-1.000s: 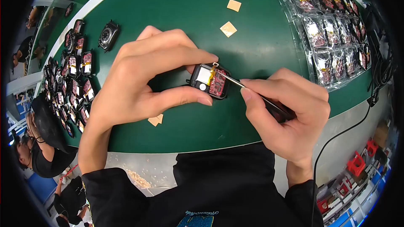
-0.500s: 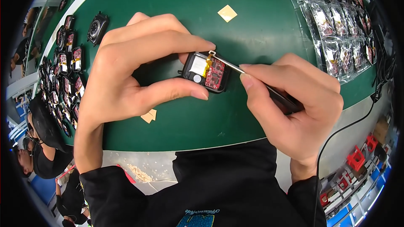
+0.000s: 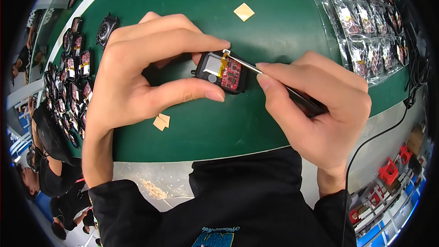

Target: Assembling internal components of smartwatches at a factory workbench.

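Between the thumb and fingers of my left hand (image 3: 146, 71) is an opened smartwatch case (image 3: 235, 88). Inside it show a silver battery (image 3: 212, 65), yellow tape, a red circuit board (image 3: 231, 75) and a small round grey part. My right hand (image 3: 320, 96) pinches dark-handled metal tweezers (image 3: 245, 65), pointing left. Their tip is at a small whitish connector piece (image 3: 226, 52) on the case's upper edge, near my left index fingertip. Whether the tip grips that piece or only touches it, I cannot tell.
Many opened watch cases (image 3: 71, 68) crowd the table's left side, with one closed watch (image 3: 108, 29) beside them. Clear pocketed packaging (image 3: 361, 32) holding boards lies at right. Tan paper squares (image 3: 244, 12) rest on the green table (image 3: 283, 23). A black cable (image 3: 377, 138) hangs at right.
Both hands, with the watch case and tweezers, have shifted slightly up and left in view. The tweezers' tip stays at the connector piece.
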Available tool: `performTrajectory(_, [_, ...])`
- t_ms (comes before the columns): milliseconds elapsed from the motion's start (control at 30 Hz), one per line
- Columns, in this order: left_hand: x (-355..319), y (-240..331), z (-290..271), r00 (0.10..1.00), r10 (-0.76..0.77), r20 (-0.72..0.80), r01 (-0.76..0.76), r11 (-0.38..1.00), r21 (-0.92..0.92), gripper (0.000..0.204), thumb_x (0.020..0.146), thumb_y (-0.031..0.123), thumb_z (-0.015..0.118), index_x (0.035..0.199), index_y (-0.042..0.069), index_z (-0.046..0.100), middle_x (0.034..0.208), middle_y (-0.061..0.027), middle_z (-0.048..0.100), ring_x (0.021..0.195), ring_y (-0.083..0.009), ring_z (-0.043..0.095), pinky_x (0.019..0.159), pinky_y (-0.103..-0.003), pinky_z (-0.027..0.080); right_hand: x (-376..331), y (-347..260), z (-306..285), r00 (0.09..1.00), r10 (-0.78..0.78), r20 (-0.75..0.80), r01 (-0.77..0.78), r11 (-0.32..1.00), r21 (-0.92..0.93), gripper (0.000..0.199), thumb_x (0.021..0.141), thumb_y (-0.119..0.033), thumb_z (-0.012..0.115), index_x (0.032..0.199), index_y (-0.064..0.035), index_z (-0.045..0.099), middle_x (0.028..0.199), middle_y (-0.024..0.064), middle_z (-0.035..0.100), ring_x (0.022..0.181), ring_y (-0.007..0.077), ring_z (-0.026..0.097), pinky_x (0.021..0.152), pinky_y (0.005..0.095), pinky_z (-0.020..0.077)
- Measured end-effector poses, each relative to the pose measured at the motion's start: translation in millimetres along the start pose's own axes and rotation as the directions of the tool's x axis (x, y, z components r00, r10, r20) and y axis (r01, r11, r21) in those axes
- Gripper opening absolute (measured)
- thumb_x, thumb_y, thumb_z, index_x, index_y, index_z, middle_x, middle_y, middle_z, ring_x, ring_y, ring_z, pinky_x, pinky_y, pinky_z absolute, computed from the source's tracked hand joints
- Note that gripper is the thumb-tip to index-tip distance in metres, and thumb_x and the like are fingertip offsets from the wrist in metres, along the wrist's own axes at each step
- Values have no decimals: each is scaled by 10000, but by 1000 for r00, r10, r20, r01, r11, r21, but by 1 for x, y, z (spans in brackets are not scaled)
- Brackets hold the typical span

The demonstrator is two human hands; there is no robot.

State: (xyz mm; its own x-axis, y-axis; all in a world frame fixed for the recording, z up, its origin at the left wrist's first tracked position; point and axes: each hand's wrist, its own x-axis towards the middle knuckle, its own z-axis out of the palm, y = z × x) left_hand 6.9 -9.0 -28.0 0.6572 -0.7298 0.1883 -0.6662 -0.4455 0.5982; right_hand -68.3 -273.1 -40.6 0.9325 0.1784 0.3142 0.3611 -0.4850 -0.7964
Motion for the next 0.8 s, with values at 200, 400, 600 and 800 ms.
performTrajectory(200, [-2, 2, -1, 999, -49, -17, 49, 999, -19, 661, 676, 416, 987, 1183, 17, 843, 885, -46, 739, 700, -149, 487, 663, -309, 363, 2, 3, 2, 1000, -23, -16, 24, 999, 38, 198, 806, 110, 829, 986, 31, 856, 681, 32, 650, 560, 69, 550, 510, 246, 346])
performTrajectory(400, [-2, 1, 2, 998, -67, -20, 66, 995, -71, 665, 668, 395, 1006, 1181, 10, 833, 878, -42, 728, 712, -145, 481, 665, -308, 368, 0, 2, 2, 999, -9, -47, 10, 1000, 24, 210, 800, 110, 837, 994, 31, 858, 681, 23, 641, 554, 64, 529, 505, 245, 339])
performTrajectory(600, [0, 5, -1, 996, -90, 3, 90, 994, -65, 618, 667, 352, 1015, 1148, 19, 816, 889, -39, 728, 721, -142, 480, 663, -301, 374, -4, 2, 5, 991, -102, -90, 97, 993, -63, 267, 773, 110, 856, 1024, 22, 864, 720, 20, 647, 544, 51, 485, 490, 245, 310])
performTrajectory(800, [0, 2, -1, 996, -87, -5, 86, 993, -80, 593, 670, 317, 1009, 1148, 27, 814, 905, -41, 739, 718, -140, 475, 669, -303, 380, -1, 4, 7, 984, -155, -85, 146, 984, -100, 286, 756, 115, 864, 1028, 26, 862, 745, 21, 662, 539, 47, 476, 483, 245, 309])
